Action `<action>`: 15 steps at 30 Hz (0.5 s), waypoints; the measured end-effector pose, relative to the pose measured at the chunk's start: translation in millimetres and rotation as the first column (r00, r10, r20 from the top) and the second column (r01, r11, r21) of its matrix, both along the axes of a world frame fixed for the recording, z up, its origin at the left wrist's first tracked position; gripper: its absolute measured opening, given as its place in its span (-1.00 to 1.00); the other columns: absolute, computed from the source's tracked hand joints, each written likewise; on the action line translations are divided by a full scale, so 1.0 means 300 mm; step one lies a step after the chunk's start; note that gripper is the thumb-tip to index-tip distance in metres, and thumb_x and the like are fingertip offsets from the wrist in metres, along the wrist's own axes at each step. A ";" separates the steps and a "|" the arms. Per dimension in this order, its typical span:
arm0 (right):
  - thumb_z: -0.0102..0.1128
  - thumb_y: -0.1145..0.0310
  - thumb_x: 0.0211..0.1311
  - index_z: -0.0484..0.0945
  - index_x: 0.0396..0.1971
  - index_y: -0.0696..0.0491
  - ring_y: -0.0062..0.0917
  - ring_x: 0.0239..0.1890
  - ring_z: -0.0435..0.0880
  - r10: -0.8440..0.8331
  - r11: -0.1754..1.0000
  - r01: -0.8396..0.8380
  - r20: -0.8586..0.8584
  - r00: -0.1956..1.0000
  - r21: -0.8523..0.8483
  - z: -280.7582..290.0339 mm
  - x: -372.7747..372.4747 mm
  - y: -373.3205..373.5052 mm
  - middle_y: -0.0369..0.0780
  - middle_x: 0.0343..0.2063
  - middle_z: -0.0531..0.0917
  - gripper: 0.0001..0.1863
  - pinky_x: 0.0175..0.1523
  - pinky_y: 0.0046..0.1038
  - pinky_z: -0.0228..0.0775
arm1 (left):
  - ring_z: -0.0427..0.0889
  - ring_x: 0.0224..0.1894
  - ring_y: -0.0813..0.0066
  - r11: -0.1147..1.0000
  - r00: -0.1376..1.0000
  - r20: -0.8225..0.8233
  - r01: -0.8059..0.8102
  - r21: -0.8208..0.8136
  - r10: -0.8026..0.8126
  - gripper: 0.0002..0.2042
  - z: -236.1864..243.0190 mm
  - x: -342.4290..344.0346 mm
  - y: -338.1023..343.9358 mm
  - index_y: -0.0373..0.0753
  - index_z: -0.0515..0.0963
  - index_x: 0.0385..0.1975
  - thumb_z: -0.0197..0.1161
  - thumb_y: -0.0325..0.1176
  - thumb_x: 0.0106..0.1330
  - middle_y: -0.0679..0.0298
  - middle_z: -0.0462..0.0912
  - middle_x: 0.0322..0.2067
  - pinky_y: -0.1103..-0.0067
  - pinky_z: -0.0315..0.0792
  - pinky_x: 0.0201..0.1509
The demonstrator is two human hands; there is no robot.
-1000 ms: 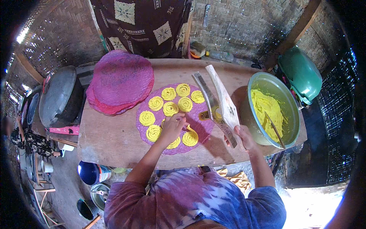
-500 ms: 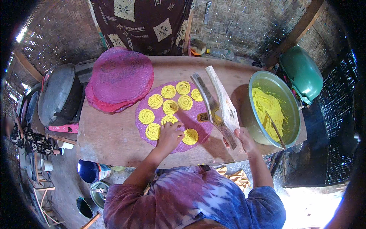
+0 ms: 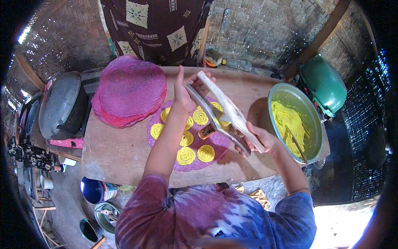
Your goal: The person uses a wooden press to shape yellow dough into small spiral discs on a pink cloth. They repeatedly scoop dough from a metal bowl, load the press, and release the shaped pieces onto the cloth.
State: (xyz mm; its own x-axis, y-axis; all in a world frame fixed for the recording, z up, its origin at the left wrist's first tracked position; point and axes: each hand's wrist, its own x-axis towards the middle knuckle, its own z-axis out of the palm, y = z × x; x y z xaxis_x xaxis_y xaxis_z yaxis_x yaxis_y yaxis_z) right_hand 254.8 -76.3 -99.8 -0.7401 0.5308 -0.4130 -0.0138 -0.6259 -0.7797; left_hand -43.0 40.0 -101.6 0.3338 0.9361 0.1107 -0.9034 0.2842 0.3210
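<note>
A wooden hand press (image 3: 232, 116) with two long arms and a small round can (image 3: 206, 132) at its middle is held slantwise over the sheet. My right hand (image 3: 263, 139) is closed round its near end. My left hand (image 3: 187, 91) reaches to its far end, thumb up, fingers curled behind the wood. Beneath lies a round purple sheet (image 3: 215, 159) bearing several yellow dough spirals (image 3: 185, 155). My left forearm and the press hide part of them. To the right, a pale green basin (image 3: 296, 89) holds yellow dough (image 3: 286, 120) with a thin stick (image 3: 296, 143) in it.
A stack of round purple and red sheets (image 3: 130, 89) lies at the table's (image 3: 112, 153) far left. Beyond it stands a dark lidded pot (image 3: 62, 106). Behind the basin is a green tub (image 3: 323, 85); a clear bottle (image 3: 238, 64) lies against the woven wall. Buckets (image 3: 93, 190) stand below.
My left hand has risen from the sheet to the far end of the press, uncovering a yellow spiral near the front. The press has shifted left, still in my right hand.
</note>
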 end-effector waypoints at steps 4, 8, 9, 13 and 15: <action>-0.32 -0.36 0.35 0.41 0.04 0.02 -0.44 -0.51 0.66 0.075 0.993 -0.103 0.377 0.923 0.054 -0.040 -0.076 0.117 -0.16 -0.52 0.61 -0.28 -0.44 -0.43 0.55 | 0.62 -0.18 0.15 0.993 0.976 0.191 -0.095 -0.066 0.106 -0.33 -0.382 0.002 0.157 -0.30 0.58 -0.25 -0.03 0.32 0.25 0.12 0.66 -0.31 0.31 0.50 -0.01; -0.31 -0.35 0.36 0.43 0.01 0.02 -0.53 -0.62 0.60 0.121 0.989 -0.148 0.495 0.860 0.015 -0.081 -0.146 0.152 -0.22 -0.56 0.58 -0.29 -0.58 -0.51 0.45 | 0.56 -0.23 0.22 0.970 0.960 0.201 -0.158 -0.185 0.195 -0.34 -0.515 -0.021 0.136 -0.29 0.54 -0.37 -0.09 0.33 0.26 0.16 0.60 -0.36 0.36 0.45 -0.02; -0.30 -0.38 0.34 0.45 -0.03 0.02 -0.55 -0.64 0.57 0.111 0.987 -0.155 0.497 0.861 0.048 -0.085 -0.156 0.156 -0.24 -0.58 0.56 -0.27 -0.60 -0.52 0.42 | 0.55 -0.25 0.24 0.977 0.956 0.223 -0.163 -0.140 0.191 -0.34 -0.517 -0.037 0.137 -0.29 0.53 -0.39 -0.11 0.33 0.27 0.17 0.58 -0.39 0.36 0.44 -0.04; -0.29 -0.38 0.33 0.47 -0.08 0.03 -0.57 -0.67 0.53 0.117 0.981 -0.175 0.472 0.874 0.082 0.010 -0.182 0.124 -0.25 -0.62 0.53 -0.27 -0.63 -0.52 0.37 | 0.50 -0.31 0.28 0.968 0.942 0.244 -0.197 -0.155 0.231 -0.34 -0.382 -0.042 0.086 -0.25 0.48 -0.44 -0.15 0.35 0.28 0.20 0.52 -0.46 0.37 0.40 -0.10; -0.28 -0.36 0.35 0.45 -0.08 0.05 -0.56 -0.67 0.54 0.123 0.973 -0.202 0.497 0.859 0.109 0.048 -0.181 0.137 -0.23 -0.61 0.54 -0.29 -0.62 -0.51 0.37 | 0.50 -0.29 0.27 0.958 0.938 0.216 -0.245 -0.145 0.273 -0.36 -0.371 -0.030 0.076 -0.24 0.48 -0.44 -0.16 0.33 0.29 0.21 0.51 -0.45 0.37 0.39 -0.08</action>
